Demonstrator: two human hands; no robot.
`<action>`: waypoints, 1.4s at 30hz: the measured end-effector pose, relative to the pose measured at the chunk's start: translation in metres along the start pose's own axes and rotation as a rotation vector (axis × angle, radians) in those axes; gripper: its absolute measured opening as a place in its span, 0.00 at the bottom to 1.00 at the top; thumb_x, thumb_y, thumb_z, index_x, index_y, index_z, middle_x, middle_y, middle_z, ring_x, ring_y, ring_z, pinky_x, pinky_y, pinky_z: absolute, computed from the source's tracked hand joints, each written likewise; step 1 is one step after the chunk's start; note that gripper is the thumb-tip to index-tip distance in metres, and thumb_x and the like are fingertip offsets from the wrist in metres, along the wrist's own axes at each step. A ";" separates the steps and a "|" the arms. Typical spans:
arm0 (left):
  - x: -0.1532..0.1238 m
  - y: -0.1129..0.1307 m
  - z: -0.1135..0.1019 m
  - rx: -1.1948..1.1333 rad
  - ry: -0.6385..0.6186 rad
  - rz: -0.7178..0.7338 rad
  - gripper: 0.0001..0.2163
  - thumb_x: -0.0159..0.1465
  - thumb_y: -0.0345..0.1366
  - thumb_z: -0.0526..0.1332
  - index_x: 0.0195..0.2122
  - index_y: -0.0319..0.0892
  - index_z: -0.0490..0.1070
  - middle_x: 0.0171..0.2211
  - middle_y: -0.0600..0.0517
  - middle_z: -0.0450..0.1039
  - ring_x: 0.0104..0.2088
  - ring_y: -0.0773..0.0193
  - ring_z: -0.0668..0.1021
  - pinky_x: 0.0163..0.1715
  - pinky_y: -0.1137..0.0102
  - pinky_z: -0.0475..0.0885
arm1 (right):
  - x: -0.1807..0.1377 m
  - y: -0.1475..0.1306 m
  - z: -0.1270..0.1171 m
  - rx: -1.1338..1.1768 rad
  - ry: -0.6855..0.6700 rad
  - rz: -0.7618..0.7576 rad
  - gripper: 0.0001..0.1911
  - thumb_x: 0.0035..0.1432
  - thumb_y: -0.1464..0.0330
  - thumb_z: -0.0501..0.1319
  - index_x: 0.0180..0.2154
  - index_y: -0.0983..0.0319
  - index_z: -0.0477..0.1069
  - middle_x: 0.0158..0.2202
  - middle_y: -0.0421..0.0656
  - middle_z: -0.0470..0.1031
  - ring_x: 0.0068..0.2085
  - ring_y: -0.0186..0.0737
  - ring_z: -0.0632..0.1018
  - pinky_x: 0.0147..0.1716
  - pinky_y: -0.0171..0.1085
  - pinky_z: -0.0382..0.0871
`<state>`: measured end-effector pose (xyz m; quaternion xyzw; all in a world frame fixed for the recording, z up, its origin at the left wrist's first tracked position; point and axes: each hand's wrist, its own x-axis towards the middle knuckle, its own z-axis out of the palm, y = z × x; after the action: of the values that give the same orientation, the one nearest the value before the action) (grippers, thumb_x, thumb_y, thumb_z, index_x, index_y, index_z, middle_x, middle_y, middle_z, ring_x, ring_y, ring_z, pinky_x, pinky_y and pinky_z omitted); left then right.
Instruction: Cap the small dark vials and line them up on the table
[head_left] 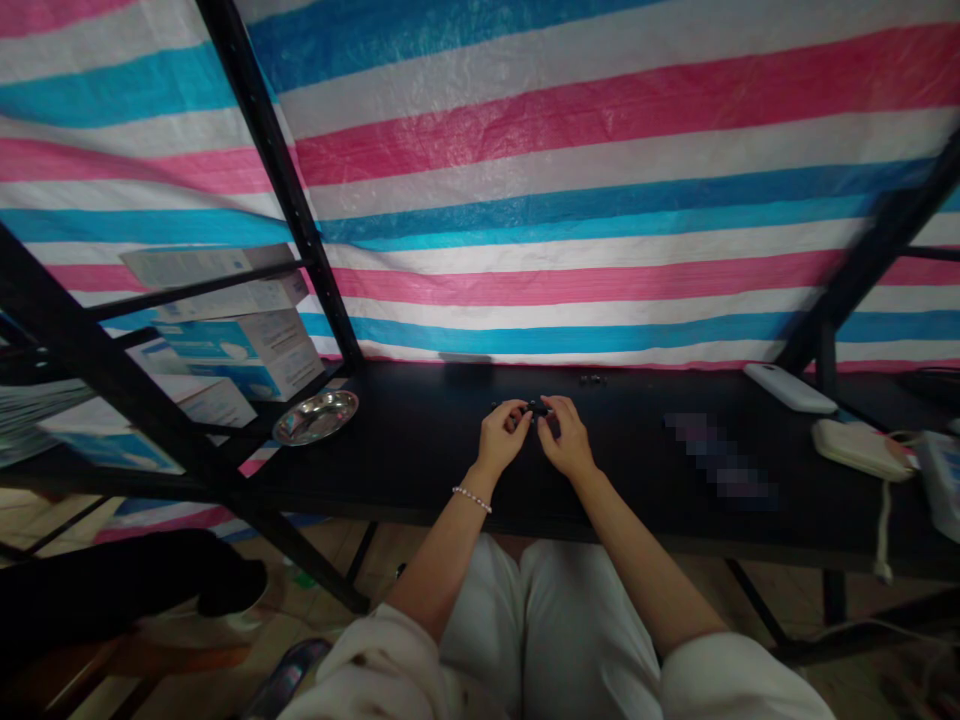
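Note:
Over the black tabletop, my left hand (503, 437) and my right hand (567, 441) meet with fingers curled in. Between their fingertips is a small black piece (538, 408), too small and dark for me to tell its kind. Each hand is closed on a side of it, and the fingers partly hide it. A few tiny dark pieces (593, 379) lie on the table just beyond my right hand. Farther off to the left sits a shiny round metal dish (316, 417).
Stacked white and blue boxes (238, 345) stand at left, behind a black metal shelf post (289, 190). To the right lie a white oblong object (790, 388), a cream device with a cord (861, 449) and a blurred-out patch. A striped sheet (570, 180) hangs behind the table (420, 460).

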<state>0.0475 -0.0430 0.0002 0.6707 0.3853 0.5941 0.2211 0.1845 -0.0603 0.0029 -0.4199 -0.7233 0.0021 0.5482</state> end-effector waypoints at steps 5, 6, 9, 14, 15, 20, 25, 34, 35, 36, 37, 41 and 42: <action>-0.001 0.004 0.001 -0.039 0.003 0.004 0.11 0.56 0.39 0.60 0.38 0.39 0.71 0.24 0.55 0.66 0.18 0.76 0.62 0.16 0.78 0.58 | -0.001 -0.002 0.002 0.068 -0.013 0.039 0.17 0.57 0.64 0.53 0.48 0.60 0.63 0.45 0.49 0.66 0.34 0.36 0.73 0.35 0.39 0.71; -0.002 0.005 0.001 -0.039 -0.004 0.006 0.11 0.56 0.39 0.60 0.37 0.39 0.71 0.23 0.55 0.66 0.18 0.76 0.62 0.16 0.78 0.58 | -0.001 -0.002 0.002 0.082 -0.010 0.058 0.17 0.57 0.63 0.53 0.48 0.60 0.63 0.44 0.48 0.66 0.32 0.35 0.72 0.34 0.39 0.71; -0.003 0.006 0.003 -0.028 -0.040 0.004 0.10 0.56 0.38 0.59 0.37 0.39 0.72 0.23 0.54 0.67 0.18 0.76 0.63 0.17 0.78 0.60 | 0.000 -0.002 0.003 0.123 0.000 0.124 0.17 0.57 0.62 0.54 0.47 0.61 0.64 0.42 0.47 0.67 0.28 0.33 0.71 0.30 0.37 0.71; -0.004 0.003 0.005 -0.029 -0.078 -0.003 0.11 0.56 0.38 0.59 0.38 0.40 0.72 0.25 0.53 0.69 0.19 0.76 0.64 0.18 0.78 0.61 | 0.000 0.001 0.007 0.188 0.012 0.187 0.17 0.56 0.61 0.55 0.46 0.60 0.64 0.40 0.46 0.67 0.25 0.31 0.69 0.26 0.35 0.69; -0.004 0.003 0.005 -0.031 -0.081 -0.006 0.11 0.56 0.38 0.59 0.38 0.40 0.72 0.25 0.53 0.69 0.19 0.76 0.63 0.18 0.78 0.61 | 0.000 0.002 0.008 0.201 0.012 0.194 0.17 0.56 0.62 0.55 0.46 0.60 0.64 0.40 0.46 0.67 0.25 0.30 0.69 0.26 0.35 0.69; -0.004 0.006 0.005 -0.043 -0.109 -0.026 0.10 0.56 0.37 0.59 0.38 0.39 0.72 0.24 0.54 0.66 0.18 0.76 0.61 0.17 0.79 0.59 | -0.001 0.004 0.009 0.243 -0.007 0.207 0.16 0.56 0.63 0.55 0.46 0.60 0.64 0.40 0.45 0.68 0.25 0.30 0.68 0.25 0.34 0.69; -0.004 0.010 0.007 -0.065 -0.132 -0.053 0.11 0.55 0.36 0.60 0.38 0.39 0.72 0.22 0.56 0.64 0.18 0.77 0.60 0.16 0.79 0.57 | -0.001 0.005 0.008 0.270 -0.008 0.220 0.15 0.56 0.64 0.54 0.46 0.60 0.65 0.40 0.44 0.68 0.25 0.29 0.68 0.25 0.34 0.68; -0.005 0.004 0.011 -0.011 -0.234 -0.029 0.10 0.56 0.34 0.59 0.37 0.37 0.73 0.19 0.56 0.63 0.18 0.75 0.61 0.17 0.78 0.58 | 0.001 0.000 0.003 0.347 0.002 0.162 0.13 0.56 0.64 0.53 0.44 0.60 0.67 0.41 0.46 0.68 0.34 0.36 0.72 0.32 0.37 0.70; -0.005 0.003 0.011 -0.003 -0.244 -0.024 0.10 0.56 0.34 0.59 0.37 0.37 0.73 0.19 0.56 0.63 0.18 0.75 0.61 0.17 0.78 0.58 | 0.001 -0.001 0.003 0.368 0.002 0.161 0.13 0.57 0.64 0.53 0.44 0.60 0.67 0.41 0.46 0.68 0.35 0.37 0.73 0.32 0.38 0.70; -0.005 0.002 0.011 0.008 -0.251 -0.021 0.10 0.56 0.34 0.59 0.37 0.37 0.73 0.18 0.56 0.64 0.17 0.75 0.61 0.17 0.78 0.57 | 0.001 -0.001 0.002 0.387 -0.002 0.165 0.13 0.57 0.64 0.52 0.44 0.60 0.67 0.41 0.46 0.68 0.35 0.38 0.73 0.33 0.38 0.70; -0.006 0.002 0.011 0.017 -0.258 -0.019 0.10 0.56 0.34 0.59 0.37 0.37 0.73 0.18 0.56 0.64 0.17 0.75 0.62 0.17 0.78 0.57 | 0.001 -0.002 0.002 0.402 -0.011 0.172 0.14 0.57 0.63 0.52 0.44 0.60 0.66 0.41 0.46 0.68 0.35 0.38 0.73 0.32 0.38 0.70; -0.005 0.002 0.010 0.051 -0.261 -0.016 0.07 0.57 0.35 0.58 0.31 0.37 0.73 0.18 0.56 0.64 0.17 0.74 0.63 0.17 0.78 0.57 | 0.000 -0.002 0.002 0.444 -0.031 0.199 0.15 0.58 0.62 0.51 0.45 0.60 0.66 0.41 0.46 0.68 0.32 0.36 0.73 0.29 0.37 0.70; -0.005 0.003 0.010 0.053 -0.245 -0.017 0.08 0.57 0.36 0.58 0.30 0.37 0.72 0.18 0.55 0.64 0.17 0.74 0.63 0.17 0.78 0.57 | 0.000 -0.002 0.002 0.451 -0.023 0.207 0.15 0.58 0.62 0.51 0.45 0.60 0.65 0.41 0.46 0.68 0.30 0.35 0.72 0.28 0.37 0.70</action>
<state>0.0579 -0.0470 -0.0031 0.7406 0.3766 0.4952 0.2540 0.1816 -0.0606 0.0030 -0.3586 -0.6639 0.2247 0.6166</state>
